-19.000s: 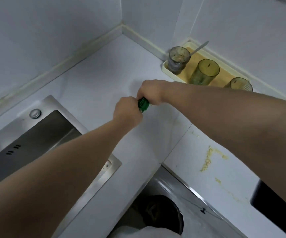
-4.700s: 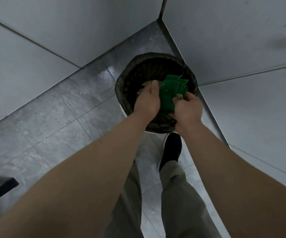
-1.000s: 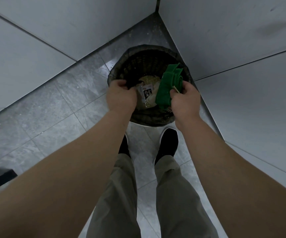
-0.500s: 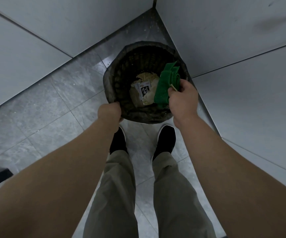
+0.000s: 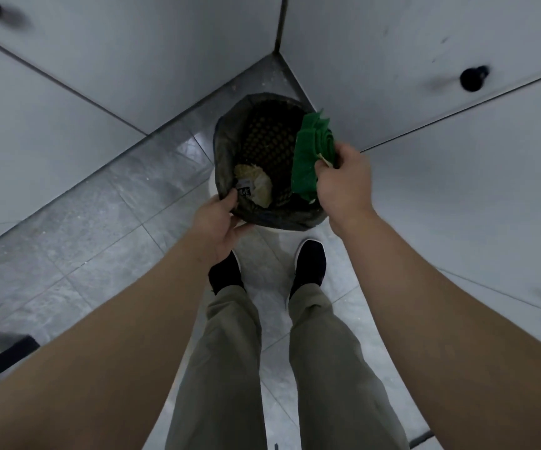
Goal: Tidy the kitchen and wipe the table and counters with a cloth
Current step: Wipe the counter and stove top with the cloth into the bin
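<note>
**Fig. Cloth held over the bin mouth, rim steadied**

I see the green cloth (image 5: 308,157) bunched in thick folds, a soft napped fabric, hanging over the 3 o'clock edge of the waste bin (image 5: 222,151). The right hand (image 5: 343,180) grips it, fingers curled round the lower folds. A pale scrap shows at the thumb; I judge it to be debris being picked or shaken off here so that it drops inside and not on the floor. The left hand (image 5: 220,222) pinches the bin's rim at 7 o'clock, thumb over the edge and fingers beneath, probably to steady or tip it. The hands are apart, one at each side of the mouth. The bin is round, with a dark crinkled liner folded over its rim and a perforated lattice wall. A crumpled pale wrapper (image 5: 256,186) lies inside at 8 o'clock. Black shoes (image 5: 309,264) stand at 6 o'clock on grey stone-look tiles (image 5: 67,254). Smooth white cabinet doors (image 5: 132,60) meet in a corner at 12, with a black knob (image 5: 472,77) at 2 o'clock
</note>
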`<state>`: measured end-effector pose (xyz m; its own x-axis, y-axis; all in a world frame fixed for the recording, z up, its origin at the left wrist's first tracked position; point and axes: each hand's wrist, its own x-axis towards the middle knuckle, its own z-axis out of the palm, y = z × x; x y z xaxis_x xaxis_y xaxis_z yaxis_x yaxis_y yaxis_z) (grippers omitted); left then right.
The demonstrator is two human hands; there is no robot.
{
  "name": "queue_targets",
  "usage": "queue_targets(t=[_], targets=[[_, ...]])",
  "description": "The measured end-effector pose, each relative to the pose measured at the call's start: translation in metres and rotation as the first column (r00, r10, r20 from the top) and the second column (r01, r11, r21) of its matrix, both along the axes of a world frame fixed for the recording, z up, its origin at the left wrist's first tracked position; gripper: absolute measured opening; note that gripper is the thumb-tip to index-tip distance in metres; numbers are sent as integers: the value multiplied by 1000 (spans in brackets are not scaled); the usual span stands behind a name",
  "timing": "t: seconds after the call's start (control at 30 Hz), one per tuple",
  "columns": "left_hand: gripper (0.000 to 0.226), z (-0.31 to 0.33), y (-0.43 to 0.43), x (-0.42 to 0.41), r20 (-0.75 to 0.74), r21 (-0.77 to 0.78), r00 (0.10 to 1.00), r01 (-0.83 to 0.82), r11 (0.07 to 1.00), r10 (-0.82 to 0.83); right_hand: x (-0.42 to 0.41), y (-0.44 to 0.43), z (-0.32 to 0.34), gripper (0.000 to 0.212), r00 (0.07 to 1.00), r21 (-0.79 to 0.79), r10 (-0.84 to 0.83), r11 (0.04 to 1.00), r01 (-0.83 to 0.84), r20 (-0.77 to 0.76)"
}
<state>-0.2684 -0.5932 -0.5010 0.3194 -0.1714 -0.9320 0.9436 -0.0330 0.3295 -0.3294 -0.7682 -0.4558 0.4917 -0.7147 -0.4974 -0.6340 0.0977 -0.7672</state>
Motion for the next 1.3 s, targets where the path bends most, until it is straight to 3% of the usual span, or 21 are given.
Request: queue_targets(t=[0.07,0.5,0.67,0.93,1.3], targets=[[17,27,9,3,14,-4,1000,7,1000,-6,7,3,25,32,1000,-17,12,1000,-12,3],[17,346,22,21,91,-2,993,71,997,-71,13,53,299,40,980,-111,184,975,-191,-71],[18,414,32,20,129,-20,990,59,998,-56,9,60,369,38,974,-190,223,955,-225,-37],[28,467,18,21,161,-82,987,37,996,-23,13,45,423,36,955,-367,298,889,-273,12],[22,471,-22,38,202,9,978,-48,999,45,40,-21,427,32,912,-324,410,865,-383,19]])
